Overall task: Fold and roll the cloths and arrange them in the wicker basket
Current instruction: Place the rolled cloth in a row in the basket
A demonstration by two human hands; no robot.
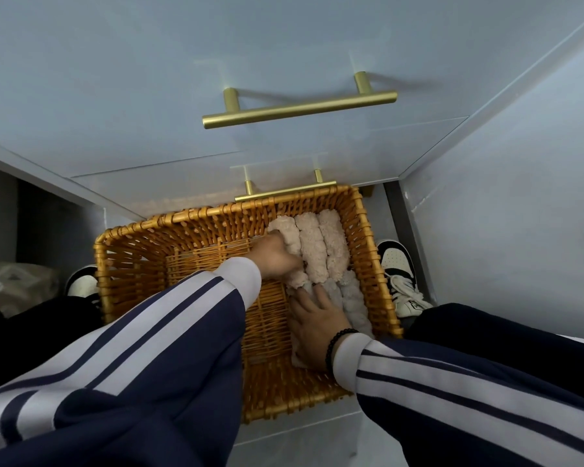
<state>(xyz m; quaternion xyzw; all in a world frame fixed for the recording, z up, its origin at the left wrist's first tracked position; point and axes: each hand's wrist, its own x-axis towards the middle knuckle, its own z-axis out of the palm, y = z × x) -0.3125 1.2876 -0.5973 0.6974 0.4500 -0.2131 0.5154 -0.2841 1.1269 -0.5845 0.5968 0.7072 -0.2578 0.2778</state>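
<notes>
Though rolled, fluffy beige cloths [312, 251]

Left arm: reaches forward and to the right, in a navy sleeve with white stripes and a white cuff.
Left hand [277, 256]: fingers curled, gripping a rolled cloth [292, 251].
Right arm: comes in from the lower right, same striped sleeve, dark bead bracelet [339, 342] at the wrist.
Right hand [317, 323]: palm down, fingers straight, pressing flat.

pale blue drawers [284, 45] behind, two brass handles [299, 109] [285, 192], black-white sneakers [398, 274] [81, 284] either side on floor, bag-ish thing [11, 281] far left
</notes>
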